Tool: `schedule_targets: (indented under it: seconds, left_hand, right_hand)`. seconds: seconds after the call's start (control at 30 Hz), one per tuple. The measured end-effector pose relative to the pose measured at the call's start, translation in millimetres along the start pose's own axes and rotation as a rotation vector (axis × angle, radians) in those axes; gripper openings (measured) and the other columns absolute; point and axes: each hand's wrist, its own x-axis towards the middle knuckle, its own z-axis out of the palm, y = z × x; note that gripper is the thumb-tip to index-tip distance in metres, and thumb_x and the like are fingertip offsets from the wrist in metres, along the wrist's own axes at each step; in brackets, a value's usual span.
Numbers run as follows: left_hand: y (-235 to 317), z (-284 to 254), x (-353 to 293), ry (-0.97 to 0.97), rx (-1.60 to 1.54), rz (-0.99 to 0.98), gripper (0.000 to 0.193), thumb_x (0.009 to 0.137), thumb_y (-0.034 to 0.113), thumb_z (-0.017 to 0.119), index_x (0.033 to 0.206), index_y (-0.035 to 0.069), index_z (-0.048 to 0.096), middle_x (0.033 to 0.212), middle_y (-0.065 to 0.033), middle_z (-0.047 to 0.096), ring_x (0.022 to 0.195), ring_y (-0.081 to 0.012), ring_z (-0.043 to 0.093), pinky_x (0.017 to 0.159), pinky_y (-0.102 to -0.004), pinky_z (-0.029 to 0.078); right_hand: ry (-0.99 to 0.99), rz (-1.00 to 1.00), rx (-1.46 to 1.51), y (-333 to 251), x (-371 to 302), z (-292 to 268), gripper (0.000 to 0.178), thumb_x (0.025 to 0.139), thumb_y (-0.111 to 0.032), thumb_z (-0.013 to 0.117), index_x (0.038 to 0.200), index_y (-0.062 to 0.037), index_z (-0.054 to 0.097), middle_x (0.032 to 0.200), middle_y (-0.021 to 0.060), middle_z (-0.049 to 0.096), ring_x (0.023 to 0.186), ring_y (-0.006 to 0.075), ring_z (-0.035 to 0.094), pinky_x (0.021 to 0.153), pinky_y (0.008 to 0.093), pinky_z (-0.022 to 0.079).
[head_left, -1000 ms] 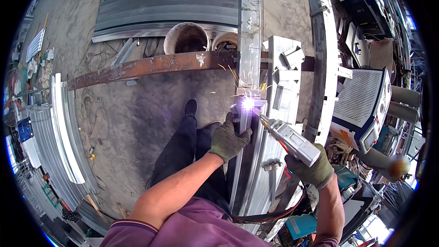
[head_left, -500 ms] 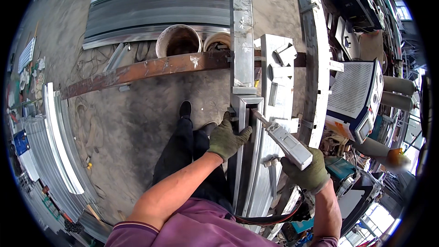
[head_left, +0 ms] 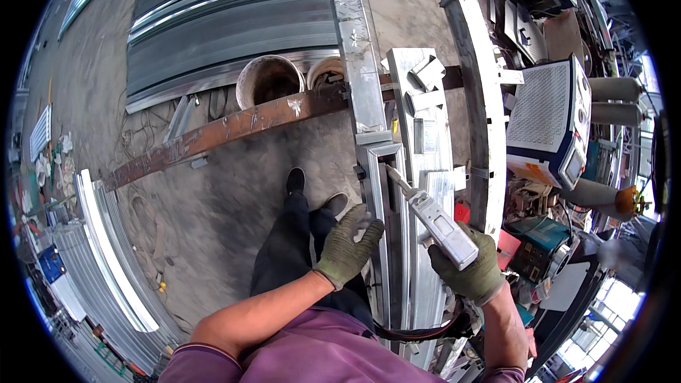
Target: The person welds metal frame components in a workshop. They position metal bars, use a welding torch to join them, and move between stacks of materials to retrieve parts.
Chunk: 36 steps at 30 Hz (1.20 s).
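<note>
In my gloved right hand (head_left: 469, 269) is a grey-white handheld welding gun (head_left: 441, 229), its body slanting up and left. The narrow nozzle tip is near the inner top corner of a rectangular metal frame (head_left: 397, 227); whether it touches cannot be told. My left hand (head_left: 347, 245), in an olive-green glove, is just left of the frame, thumb and fingers apart, nothing visible in it. Its fingertips are slightly blurred. A square metal tube (head_left: 360, 64) extends beyond the frame's far end. A dark cable (head_left: 425, 332) passes in front of my waist.
Cut metal pieces (head_left: 428, 99) lie on a beam to the right. A rusty brown beam (head_left: 234, 131) crosses ahead, with a bucket (head_left: 269, 81) behind it. Metal profiles (head_left: 234, 28) are stacked on the floor beyond. A white-and-navy machine (head_left: 546, 117) and gas cylinders (head_left: 616, 90) stand right.
My left hand has come off the frame's upper left edge and drawn back toward my body. The welding gun stays at the frame's top corner. The whole view has shifted slightly.
</note>
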Motion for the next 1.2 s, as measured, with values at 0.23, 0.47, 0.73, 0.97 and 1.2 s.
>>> schedule_targets:
  seconds: [0.23,0.47,0.73,0.97,1.2]
  left_hand:
    - [47,-3,19,-0.378,-0.692,-0.149,0.061,0.113,0.046,0.055,0.158,0.005,0.050,0.145,-0.0026,0.062,0.131,-0.0131,0.060,0.106,-0.0301,0.050]
    - [38,-9,39,-0.415,-0.609,-0.115,0.050,0.114,0.034,0.056,0.155,0.005,0.055,0.145,-0.0031,0.061,0.131,-0.0111,0.059,0.112,-0.0303,0.049]
    - [37,-13,45,-0.377,-0.687,-0.116,0.044,0.115,0.029,0.055,0.151,0.004,0.057,0.145,-0.0045,0.062,0.134,-0.0117,0.057,0.118,-0.0294,0.045]
    - [36,-14,47,-0.377,-0.708,-0.157,0.045,0.116,0.030,0.054,0.153,0.004,0.056,0.147,-0.0048,0.061,0.135,-0.0117,0.056,0.119,-0.0294,0.044]
    - [35,-15,48,-0.376,-0.683,-0.199,0.046,0.115,0.027,0.055,0.157,0.007,0.054,0.153,-0.0051,0.057,0.137,-0.0124,0.055,0.119,-0.0276,0.042]
  right_hand:
    - [0.009,-0.064,-0.241,-16,0,21,0.025,0.081,-0.013,0.079,0.102,-0.0052,0.069,0.085,0.0143,0.070,0.072,0.0364,0.071,0.064,0.0435,0.057]
    - [0.048,-0.134,-0.347,-19,5,34,0.032,0.078,-0.015,0.080,0.108,-0.0082,0.071,0.093,0.0108,0.073,0.083,0.0350,0.073,0.069,0.0455,0.059]
    - [-0.025,-0.099,-0.403,-18,11,41,0.048,0.071,-0.014,0.085,0.116,-0.0048,0.072,0.104,0.0155,0.073,0.087,0.0377,0.073,0.074,0.0459,0.060]
    - [-0.002,-0.106,-0.384,-20,17,43,0.038,0.076,-0.016,0.081,0.111,-0.0070,0.071,0.096,0.0119,0.072,0.084,0.0361,0.072,0.069,0.0461,0.058]
    - [0.020,-0.133,-0.372,-20,21,44,0.035,0.078,-0.016,0.078,0.111,-0.0081,0.071,0.094,0.0109,0.072,0.085,0.0350,0.072,0.067,0.0460,0.058]
